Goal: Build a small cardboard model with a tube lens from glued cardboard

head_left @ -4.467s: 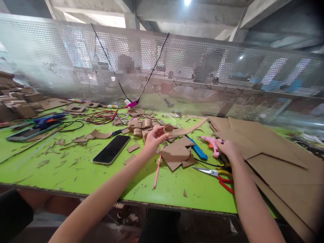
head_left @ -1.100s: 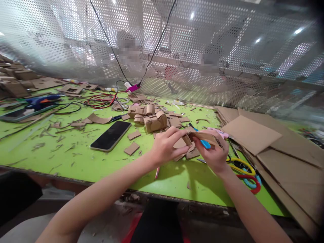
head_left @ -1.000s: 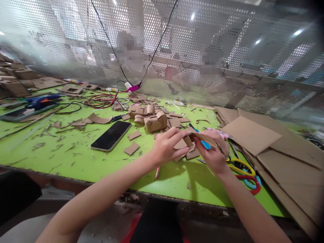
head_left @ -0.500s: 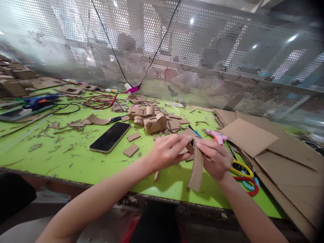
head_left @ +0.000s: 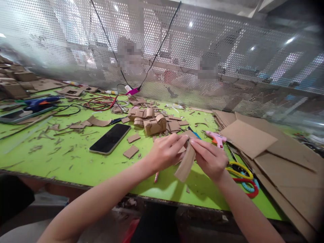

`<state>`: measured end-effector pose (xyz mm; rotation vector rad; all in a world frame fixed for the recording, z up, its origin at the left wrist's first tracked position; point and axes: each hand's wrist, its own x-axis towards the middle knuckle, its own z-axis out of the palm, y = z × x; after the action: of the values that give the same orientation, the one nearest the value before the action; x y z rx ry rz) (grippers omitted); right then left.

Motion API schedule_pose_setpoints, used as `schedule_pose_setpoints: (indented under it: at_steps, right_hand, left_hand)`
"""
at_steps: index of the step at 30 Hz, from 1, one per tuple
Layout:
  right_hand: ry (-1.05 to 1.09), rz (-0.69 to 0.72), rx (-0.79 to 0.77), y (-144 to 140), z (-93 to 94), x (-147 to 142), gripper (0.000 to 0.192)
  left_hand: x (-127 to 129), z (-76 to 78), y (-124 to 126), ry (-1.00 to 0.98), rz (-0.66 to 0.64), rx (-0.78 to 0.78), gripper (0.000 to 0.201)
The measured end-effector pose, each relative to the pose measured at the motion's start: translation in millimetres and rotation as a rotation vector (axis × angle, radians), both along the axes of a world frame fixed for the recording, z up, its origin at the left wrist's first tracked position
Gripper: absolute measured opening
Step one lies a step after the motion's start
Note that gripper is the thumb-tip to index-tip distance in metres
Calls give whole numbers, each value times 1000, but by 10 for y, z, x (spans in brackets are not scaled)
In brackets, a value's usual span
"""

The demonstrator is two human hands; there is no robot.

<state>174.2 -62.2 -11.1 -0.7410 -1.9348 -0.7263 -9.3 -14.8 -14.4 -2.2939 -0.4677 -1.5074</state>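
Note:
A curved strip of cardboard [head_left: 186, 164] hangs down between my two hands, its free end toward the table's front edge. My left hand [head_left: 165, 152] is closed with its fingertips at the strip's upper end. From the other side my right hand [head_left: 210, 157] pinches the same end between thumb and fingers. Whether the strip is joined to another piece there is hidden by my fingers. Just beyond my hands stands a small cardboard model [head_left: 155, 125] with rounded parts. Right of my right hand lies a pink glue gun [head_left: 215, 137].
Scissors with yellow and red handles [head_left: 244, 171] and cardboard sheets [head_left: 286, 165] lie at the right. A phone [head_left: 110, 138] rests left of my hands among scraps. A blue glue gun [head_left: 42, 102] is at the far left. Behind the green table [head_left: 76, 172] rises a perforated screen [head_left: 162, 44].
The strip's lower end has swung left and up. My right hand has shifted slightly left, while my left hand stays nearly in place.

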Motion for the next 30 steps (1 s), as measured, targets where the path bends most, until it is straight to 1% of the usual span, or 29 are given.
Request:
schedule_pose_setpoints:
  at_steps: [2, 4, 7, 11, 16, 19, 25, 30]
  right_hand:
    - [-46, -20, -47, 19, 48, 9, 44]
    - [-53, -17, -91, 43, 73, 35, 42]
    - [60, -21, -117, 72, 65, 70, 38]
    - [231, -17, -179, 75, 49, 33, 29]
    - [303, -8, -243, 50, 100, -46, 19]
    - [318, 14, -301, 33, 136, -48, 16]
    - [320, 90, -422, 9, 171, -23, 19]
    - [302, 89, -540, -1, 185, -3, 20]
  left_hand:
    - [4, -24, 29, -9, 10, -103, 27]
    - [11, -48, 53, -14, -17, -192, 31]
    - [32, -68, 61, -81, -77, -285, 31]
    - [69, -55, 44, -135, -229, -373, 23]
    - [103, -37, 39, -261, -397, -690, 24]
    - [102, -35, 44, -276, -468, -836, 25]
    - [79, -20, 58, -259, -552, -981, 27]
    - [84, -17, 67, -259, -593, -1053, 26]
